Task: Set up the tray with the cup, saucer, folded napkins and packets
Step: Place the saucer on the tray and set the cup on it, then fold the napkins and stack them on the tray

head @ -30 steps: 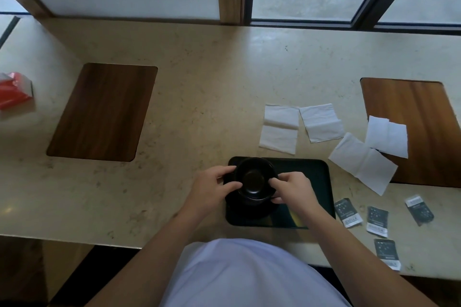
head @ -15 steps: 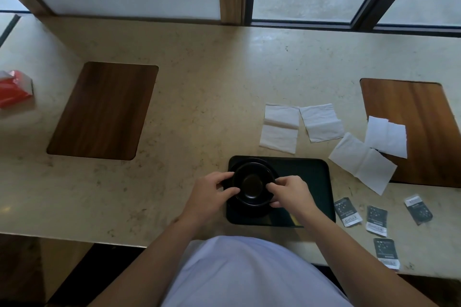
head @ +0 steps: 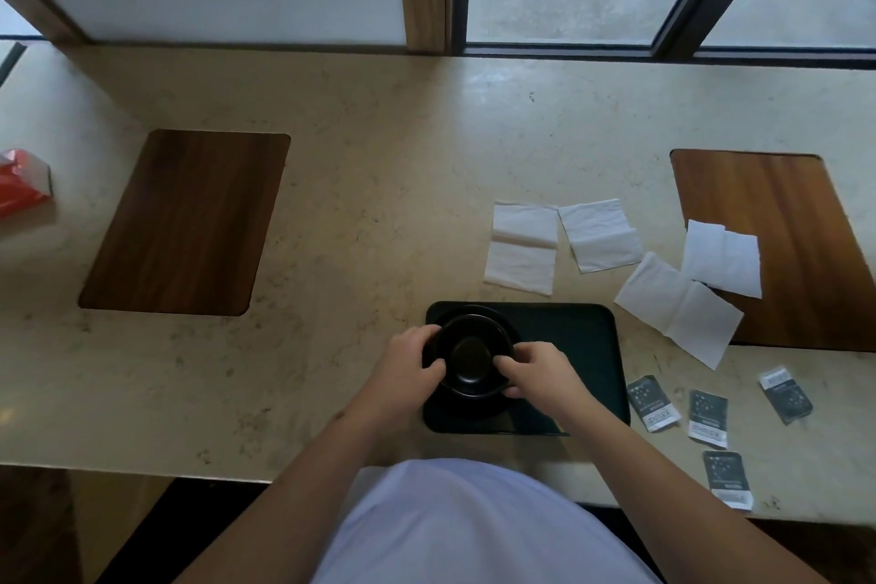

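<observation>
A black cup (head: 471,353) sits on a black saucer (head: 479,318) at the left end of the dark tray (head: 583,346). My left hand (head: 403,368) grips the cup's left rim and my right hand (head: 540,370) grips its right rim. Several white napkins lie unfolded beyond and to the right of the tray: one (head: 521,249), another (head: 599,235), a third (head: 678,308). Several dark packets (head: 652,403) lie on the counter right of the tray.
Two wooden inlays are set in the beige counter, one at the left (head: 187,223) and one at the right (head: 777,232) under a napkin (head: 723,258). A red tissue pack (head: 21,183) sits at the far left edge. Windows run along the back.
The cup, held by both hands, has come down a little onto the saucer on the tray; the hands stay on its rim.
</observation>
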